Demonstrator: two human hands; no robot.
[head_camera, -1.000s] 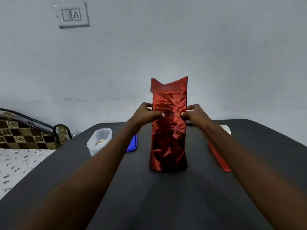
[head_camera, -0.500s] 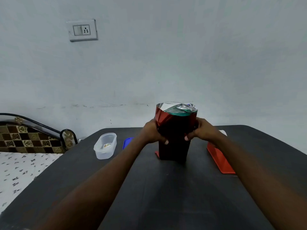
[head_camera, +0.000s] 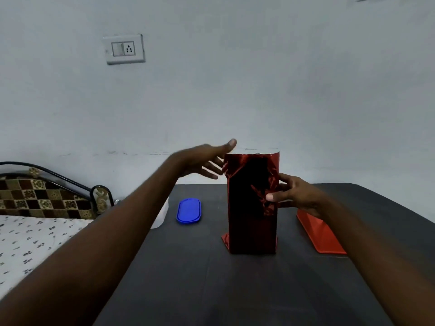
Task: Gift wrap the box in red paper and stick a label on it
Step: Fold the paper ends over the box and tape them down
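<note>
Box (head_camera: 251, 203) wrapped in red foil paper stands upright on the dark table (head_camera: 211, 278), near the middle of the far half. Paper at the box's top edge sticks up loose and unfolded, a silvery inside just showing at the rim. A small flap of red paper juts out at the box's bottom left corner, on the table.

Right hand (head_camera: 294, 196) grasps the box on its right side, about mid-height: thumb pressed on the front face, fingers curled round the right edge, paper crumpled under the grip.

Left hand (head_camera: 202, 161) is released, fingers straight and spread, palm turned toward the box. It is in the air at the box's upper left corner; fingertips look very near or just touching the paper there, cannot tell which.

Blue oval lid (head_camera: 188, 211) lies flat on the table left of the box, apart from it. A pale container (head_camera: 162, 214) is left of the lid, mostly hidden behind the left forearm. Red-orange flat piece (head_camera: 320, 234) lies on the table right of the box, partly under the right wrist. Switch plate (head_camera: 124, 49) on the wall, up and left of the box. Bed with patterned headboard (head_camera: 42, 196) far left of the box.
</note>
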